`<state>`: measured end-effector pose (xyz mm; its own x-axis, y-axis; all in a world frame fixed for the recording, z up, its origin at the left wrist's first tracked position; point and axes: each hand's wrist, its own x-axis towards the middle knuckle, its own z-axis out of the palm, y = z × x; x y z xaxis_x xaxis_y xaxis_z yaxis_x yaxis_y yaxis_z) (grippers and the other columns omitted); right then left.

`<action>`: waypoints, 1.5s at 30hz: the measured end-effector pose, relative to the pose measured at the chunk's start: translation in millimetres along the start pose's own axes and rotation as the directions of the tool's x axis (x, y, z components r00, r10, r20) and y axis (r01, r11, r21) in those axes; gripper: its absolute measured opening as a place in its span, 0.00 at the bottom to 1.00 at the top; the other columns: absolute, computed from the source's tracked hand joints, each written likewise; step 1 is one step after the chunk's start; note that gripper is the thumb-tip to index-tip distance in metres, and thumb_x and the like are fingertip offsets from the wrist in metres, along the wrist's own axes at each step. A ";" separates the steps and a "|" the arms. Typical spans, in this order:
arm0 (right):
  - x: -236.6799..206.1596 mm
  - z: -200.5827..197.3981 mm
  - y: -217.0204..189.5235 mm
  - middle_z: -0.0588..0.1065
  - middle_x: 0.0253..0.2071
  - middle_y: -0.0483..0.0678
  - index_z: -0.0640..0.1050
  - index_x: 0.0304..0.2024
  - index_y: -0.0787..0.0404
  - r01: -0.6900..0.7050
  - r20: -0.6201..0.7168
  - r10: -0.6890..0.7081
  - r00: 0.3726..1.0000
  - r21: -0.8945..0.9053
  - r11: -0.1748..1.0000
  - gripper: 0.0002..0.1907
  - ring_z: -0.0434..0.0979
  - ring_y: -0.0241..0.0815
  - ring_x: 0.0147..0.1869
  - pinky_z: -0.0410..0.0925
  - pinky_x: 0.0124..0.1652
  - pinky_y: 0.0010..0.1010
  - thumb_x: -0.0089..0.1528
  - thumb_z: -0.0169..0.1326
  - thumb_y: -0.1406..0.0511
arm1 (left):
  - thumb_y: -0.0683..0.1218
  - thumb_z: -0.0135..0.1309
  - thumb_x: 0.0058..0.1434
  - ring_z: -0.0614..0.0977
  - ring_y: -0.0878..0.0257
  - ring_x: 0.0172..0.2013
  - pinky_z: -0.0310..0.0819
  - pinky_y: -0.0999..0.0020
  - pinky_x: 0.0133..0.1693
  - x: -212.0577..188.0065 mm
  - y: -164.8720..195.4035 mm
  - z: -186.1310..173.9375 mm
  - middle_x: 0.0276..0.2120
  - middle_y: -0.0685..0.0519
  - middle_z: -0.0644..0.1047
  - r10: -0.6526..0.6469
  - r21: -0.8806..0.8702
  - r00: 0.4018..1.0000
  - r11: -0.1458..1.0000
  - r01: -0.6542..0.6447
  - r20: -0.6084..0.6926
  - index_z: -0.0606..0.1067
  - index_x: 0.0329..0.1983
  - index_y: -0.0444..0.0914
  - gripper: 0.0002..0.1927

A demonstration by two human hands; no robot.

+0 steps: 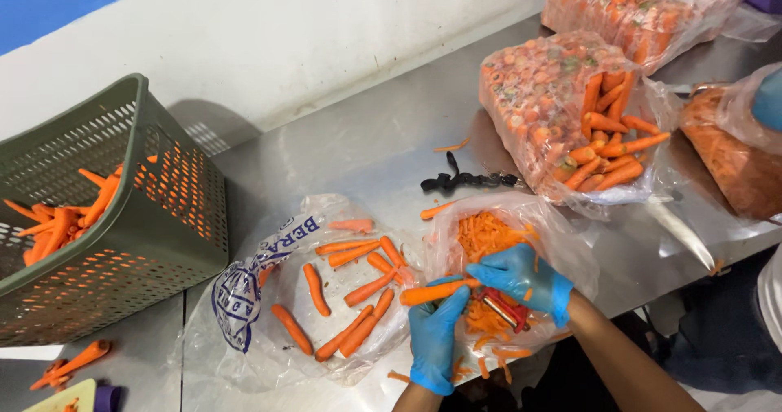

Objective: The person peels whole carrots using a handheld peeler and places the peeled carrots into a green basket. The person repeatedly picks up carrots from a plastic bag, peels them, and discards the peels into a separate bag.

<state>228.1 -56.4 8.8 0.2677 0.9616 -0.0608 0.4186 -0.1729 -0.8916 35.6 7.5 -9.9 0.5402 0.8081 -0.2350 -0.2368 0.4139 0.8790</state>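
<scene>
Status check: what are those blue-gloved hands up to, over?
Left hand grips carrot. Right hand holds red peeler against it. Peelings bag underneath. Nothing in the way.

Both hands are wearing blue gloves: the left hand (436,330) is gripping a carrot (436,291) while the right hand (521,280) is holding a red peeler (507,307) against it. Peels (482,237) are piling at twelve o'clock (inside a clear bag), peeled carrots (352,294) are lying at nine o'clock, and a green basket (122,208) is sitting beyond them.
</scene>
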 end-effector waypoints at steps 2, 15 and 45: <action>1.8 -2.1 5.9 0.70 0.18 0.54 0.79 0.22 0.67 -0.032 -0.013 0.032 0.999 -0.010 0.999 0.24 0.66 0.33 0.24 0.67 0.29 0.35 0.63 0.58 0.54 | 0.43 0.59 0.61 0.80 0.66 0.33 0.73 0.72 0.39 -3.8 4.3 -5.4 0.34 0.51 0.81 -0.005 -0.013 0.999 1.000 0.006 0.031 0.79 0.48 0.28 0.15; 6.2 4.5 -39.1 0.70 0.13 0.45 0.70 0.10 0.54 0.286 -0.288 -0.585 0.758 -0.660 0.695 0.23 0.72 0.47 0.21 0.61 0.35 0.42 0.58 0.57 0.56 | 0.53 0.47 0.70 0.72 0.63 0.30 0.70 0.66 0.35 -9.2 0.6 -21.6 0.30 0.49 0.73 0.002 0.566 0.994 0.822 -0.062 0.105 0.70 0.45 0.36 0.15; 31.8 -38.3 10.3 0.77 0.23 0.43 0.77 0.18 0.48 -0.049 -0.316 -0.220 0.923 -0.663 0.747 0.16 0.77 0.43 0.28 0.65 0.39 0.37 0.59 0.53 0.53 | 0.43 0.62 0.60 0.76 0.63 0.26 0.73 0.66 0.29 -27.1 21.0 -13.6 0.25 0.49 0.78 0.299 0.691 0.949 0.665 -0.284 0.102 0.75 0.41 0.32 0.11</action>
<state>274.2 -35.8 14.8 0.4296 0.8578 0.2822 0.8748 -0.3178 -0.3657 5.1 0.0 9.2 0.5242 0.8476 0.0818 0.2477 -0.2437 0.9377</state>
